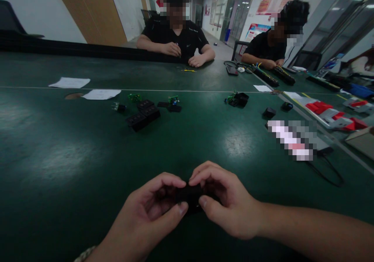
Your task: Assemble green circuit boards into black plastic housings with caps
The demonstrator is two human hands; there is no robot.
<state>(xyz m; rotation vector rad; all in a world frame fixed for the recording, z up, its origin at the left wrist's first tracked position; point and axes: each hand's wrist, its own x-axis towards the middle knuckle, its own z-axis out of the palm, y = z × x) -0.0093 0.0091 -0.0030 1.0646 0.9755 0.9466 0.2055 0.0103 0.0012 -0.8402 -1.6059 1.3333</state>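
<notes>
Between my two hands, low over the near part of the green table (175, 149), is a small black box-shaped part (189, 197). My left hand (152, 207) grips its left side, with thumb in front and fingers behind. On the right side, my right hand (228, 199) pinches it the same way, index finger on the top edge and thumb at the front. Fingers hide much of the part, and its dark surface shows little detail.
Several black housings (143, 117) and green circuit boards (173, 99) lie ahead to the left. More parts (238, 99) and a black block (269, 113) lie right of them. A blurred-out device with a cable (327, 164) is at right. Two people sit across the table.
</notes>
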